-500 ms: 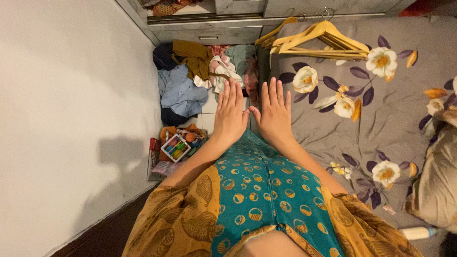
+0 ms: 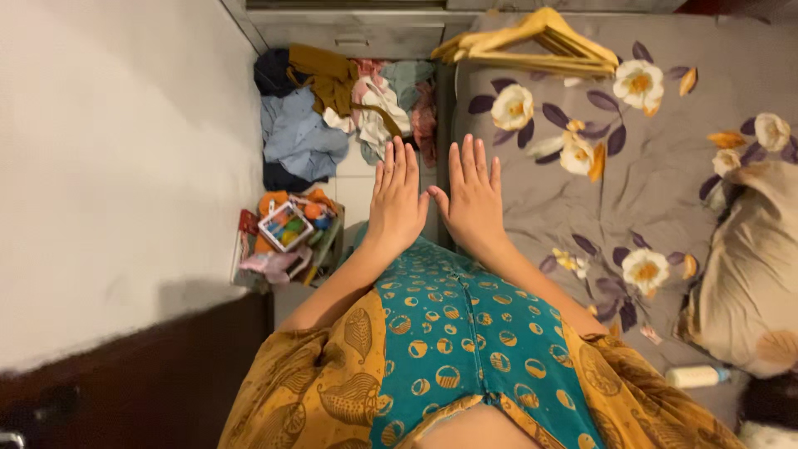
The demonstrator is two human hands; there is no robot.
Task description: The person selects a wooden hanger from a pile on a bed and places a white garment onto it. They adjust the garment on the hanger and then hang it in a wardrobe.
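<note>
1. White wall (image 2: 108,166) fills the 9 o'clock side of the view, with a dark wooden panel (image 2: 141,374) below it at 7 o'clock.
2. Bed with grey flowered sheet (image 2: 665,208) takes the 1 to 4 o'clock area; its edge runs just beside the right hand.
3. Person's teal and mustard patterned garment (image 2: 449,349) covers 6 o'clock, both forearms coming out of it toward centre.
4. Beige pillow (image 2: 748,274) lies on the sheet at 3 to 4 o'clock.
5. Pile of clothes (image 2: 332,108) sits on the floor at 11 o'clock, blue, mustard, pink and grey-green pieces mixed, against a grey drawer front (image 2: 357,37) at 12 o'clock.
6. Wooden hangers (image 2: 532,41), yellow, stacked together on the sheet at 12 to 1 o'clock, well apart from both hands.
7. Box of toys (image 2: 287,229) with colourful pieces on the floor at 9 o'clock from the hands, near the left forearm, not touching.
8. Left hand (image 2: 397,204) at centre, palm down, fingers straight and spread slightly, holding nothing; it hovers over the floor strip between clothes pile and bed.
9. Right hand (image 2: 472,199) just right of it, also flat and open, gripping nothing, over the bed edge. Thumb tips of the two hands touch or nearly touch; cannot tell which.
10. Small white bottle (image 2: 697,377) lies on the sheet at 4 o'clock, below the pillow.
</note>
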